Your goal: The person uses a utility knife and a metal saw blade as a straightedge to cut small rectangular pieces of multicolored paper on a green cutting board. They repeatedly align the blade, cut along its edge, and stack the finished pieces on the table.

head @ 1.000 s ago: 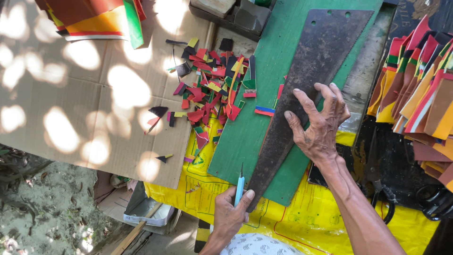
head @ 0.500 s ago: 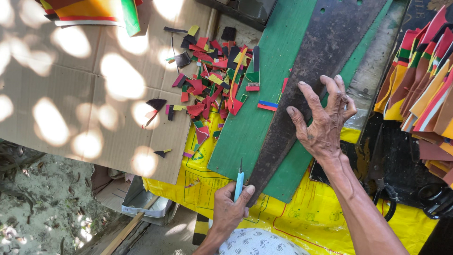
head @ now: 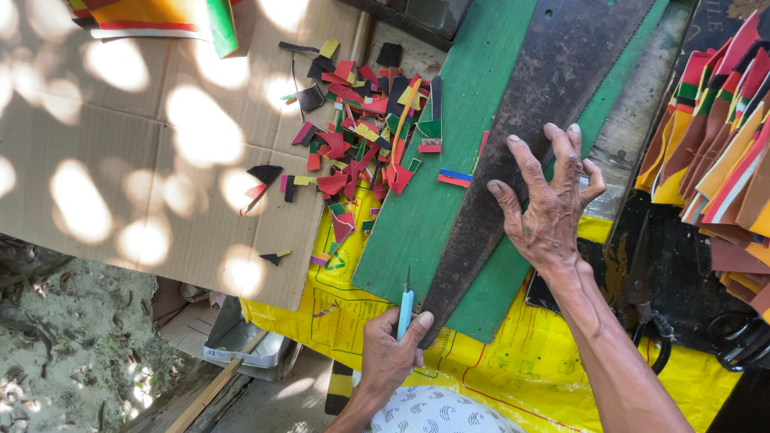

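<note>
On the green board (head: 433, 192), the right hand (head: 553, 216) has slid up the dark saw blade (head: 529, 144), fingers spread wide, while the left hand (head: 391, 353) stays clenched around a light-blue cutter (head: 406, 309).

Slim light-blue craft knife (head: 406, 307), blade up, beside dark rusty saw blade (head: 529, 136) flat on green board (head: 465, 152).
</note>
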